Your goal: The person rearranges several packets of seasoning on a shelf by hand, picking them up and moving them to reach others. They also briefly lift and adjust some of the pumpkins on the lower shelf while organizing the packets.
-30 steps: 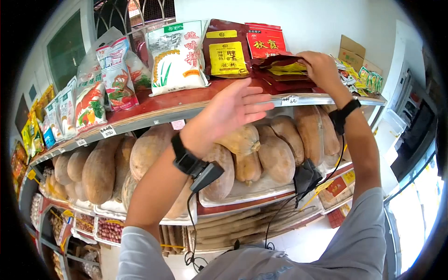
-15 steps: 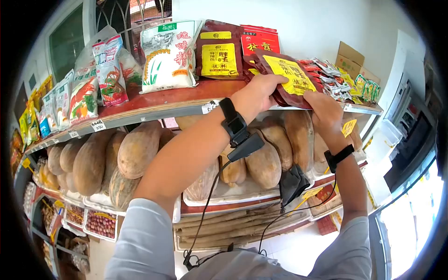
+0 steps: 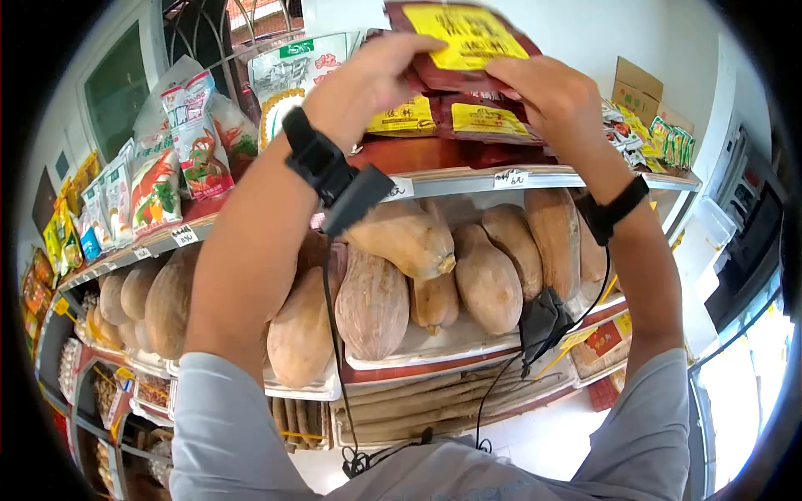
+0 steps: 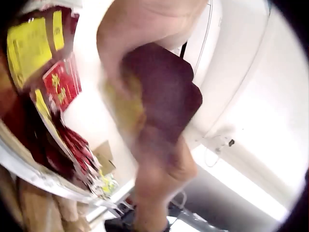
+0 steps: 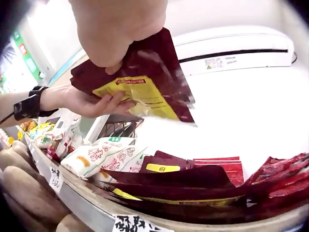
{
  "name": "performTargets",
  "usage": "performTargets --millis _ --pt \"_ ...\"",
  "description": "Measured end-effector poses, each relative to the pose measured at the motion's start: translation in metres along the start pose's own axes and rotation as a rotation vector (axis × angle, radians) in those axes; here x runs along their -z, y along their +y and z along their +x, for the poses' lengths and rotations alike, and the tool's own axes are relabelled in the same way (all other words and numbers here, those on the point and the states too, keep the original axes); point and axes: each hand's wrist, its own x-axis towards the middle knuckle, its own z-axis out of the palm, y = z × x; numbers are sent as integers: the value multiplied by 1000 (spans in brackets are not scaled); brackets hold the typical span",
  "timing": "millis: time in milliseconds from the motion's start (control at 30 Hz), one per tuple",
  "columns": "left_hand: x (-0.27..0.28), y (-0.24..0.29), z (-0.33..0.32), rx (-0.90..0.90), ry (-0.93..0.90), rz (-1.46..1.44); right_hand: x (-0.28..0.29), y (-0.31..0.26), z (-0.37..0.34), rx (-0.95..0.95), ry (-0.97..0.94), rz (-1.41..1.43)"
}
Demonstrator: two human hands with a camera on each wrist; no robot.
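Observation:
Above the shelf, both hands hold maroon seasoning packets (image 3: 468, 37) with yellow labels, tilted in the head view. My left hand (image 3: 359, 88) grips the left side, its thumb on the label face and its fingers behind, as the right wrist view shows. My right hand (image 3: 555, 96) pinches the lower right corner. In the left wrist view, blurred, two rounded corners of the maroon packets (image 4: 164, 87) show between the hands. Below them, more maroon packets (image 3: 489, 119) lie on the red shelf top (image 3: 393, 154).
White bags (image 5: 101, 157) and red-and-white pouches (image 3: 196, 138) stand on the shelf to the left. Small sachets (image 3: 631, 129) and a cardboard box (image 3: 637, 88) are at the right. Large pumpkins (image 3: 489, 280) fill the tier below. Cables (image 3: 334, 351) hang from both wrists.
My left hand went from open in the air to gripping the packets. Both hands then lifted them up from the shelf edge, above the packets left behind.

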Motion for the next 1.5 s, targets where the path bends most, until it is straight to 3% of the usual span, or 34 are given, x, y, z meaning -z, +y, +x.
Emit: performTargets --millis 33,100,200,300,333,400,433,467,533,567,633,667,733,767,800,867,933,1000,1067,1100,1200,1267,1367,1467,1500 --pt "7 1 0 4 0 -5 -8 1 6 2 -12 9" --pt "18 4 2 -248 178 238 -33 1 9 -20 -109 75" --pt "74 -12 16 -269 282 400 -97 -6 12 -104 -497 236" --pt "117 -28 33 -246 238 462 -140 -19 12 -143 -594 244" --pt "121 -34 38 -241 298 479 -150 -20 16 -177 -653 255" --pt "126 -42 46 -282 314 741 -165 -26 19 -250 -825 261" --pt "134 -47 57 -358 470 1048 -177 -28 15 -243 -834 315" --pt "146 -52 63 -286 504 1183 -187 -33 8 -255 -861 323" --pt "116 -47 37 -271 562 1662 -194 -45 13 -239 -916 226" --pt "107 -43 27 -265 567 1654 -191 -45 16 -233 -924 229" --pt "89 -37 8 -287 35 1785 -185 -39 23 -240 -1015 197" --pt "77 -38 -5 -280 25 1785 -199 -26 8 -295 -847 455" --pt "54 -43 -28 -47 47 1744 -154 -29 31 -573 -1086 712" --pt "61 -49 -20 85 -40 1780 -171 -12 20 -421 -1213 746" --pt "68 -58 -20 92 -54 1771 -145 -10 31 -429 -1329 777" --pt "83 -71 -21 -7 -214 1832 -107 -1 25 -503 -1183 721" --pt "88 -79 -26 -69 -235 1796 -54 -2 20 -510 -1089 618" --pt "81 -80 -43 -222 -151 1751 -26 10 -12 -488 -1086 603" --pt "84 -83 -48 -272 -161 1770 -3 20 -29 -393 -1227 397" --pt "84 -84 -51 -323 -124 1749 -2 25 -50 -371 -1058 488" --pt "73 -82 -55 -359 -49 1797 -3 38 -71 -387 -968 467" --pt "61 -75 -60 -216 -76 1846 -4 37 -73 -388 -921 460" --pt "72 -85 -56 -315 -89 1810 -11 23 -71 -95 -731 321" --pt "70 -79 -56 -340 -94 1787 -27 26 -66 -251 -863 419" --pt "69 -77 -56 -325 -90 1784 -29 25 -64 -212 -858 333"
